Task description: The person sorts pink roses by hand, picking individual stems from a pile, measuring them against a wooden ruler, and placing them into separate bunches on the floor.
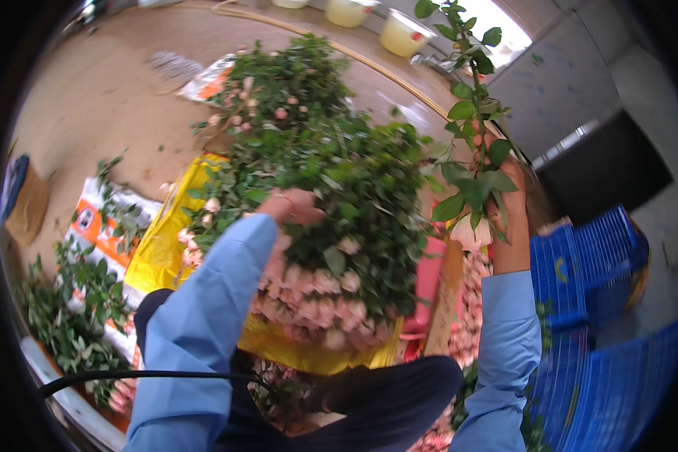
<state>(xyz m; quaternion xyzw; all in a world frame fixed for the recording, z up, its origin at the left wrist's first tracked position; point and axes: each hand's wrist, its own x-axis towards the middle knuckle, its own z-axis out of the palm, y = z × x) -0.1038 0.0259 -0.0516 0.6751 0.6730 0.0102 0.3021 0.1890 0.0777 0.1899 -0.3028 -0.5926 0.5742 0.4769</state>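
Note:
My right hand (pixel 489 164), raised at the upper right, is closed around the stem of a leafy pale pink rose (pixel 472 233). The bloom hangs down beside my wrist and the stem rises past my fingers. My left hand (pixel 295 206) reaches into a large heap of pink roses (pixel 367 175); its fingertips meet the foliage, and whether they grip a stem is unclear. The heap's blooms face me, over a yellow sack (pixel 322 353) by my legs. A pink plastic object (pixel 427 282) stands against the heap's right side.
Blue plastic crates (pixel 576 271) stand at the right, near a black panel (pixel 604 164). More roses (pixel 469 316) lie beyond a wooden board (pixel 445 294). At the left, leafy stems rest on printed sacks (pixel 99 226). A hose (pixel 373 65) crosses the floor before several buckets (pixel 405 35).

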